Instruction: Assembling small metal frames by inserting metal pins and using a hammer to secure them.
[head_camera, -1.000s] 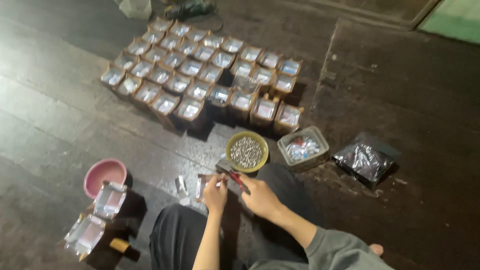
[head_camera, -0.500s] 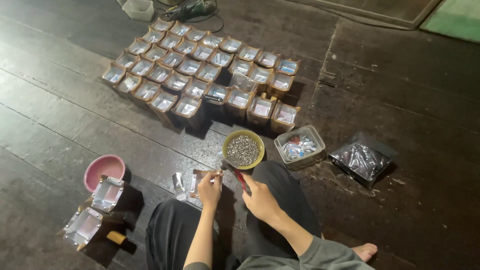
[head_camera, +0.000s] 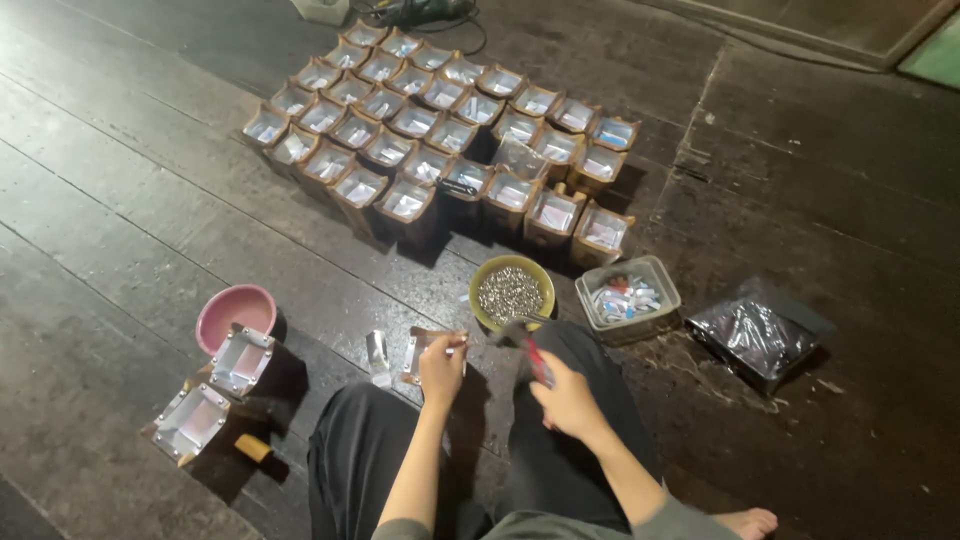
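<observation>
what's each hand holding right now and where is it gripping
The left hand pinches a small open box at its upper edge. The right hand grips a red-handled tool by the handle, though motion blur hides the exact hold.

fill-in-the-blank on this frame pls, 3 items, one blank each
1. The bowl of small metal pieces in front of the person is ____ in colour.
2. The empty bowl on the floor beside the two separate boxes is ____.
3. The red-handled tool is in the person's ____ hand.

Missing words: yellow; pink; right
</observation>
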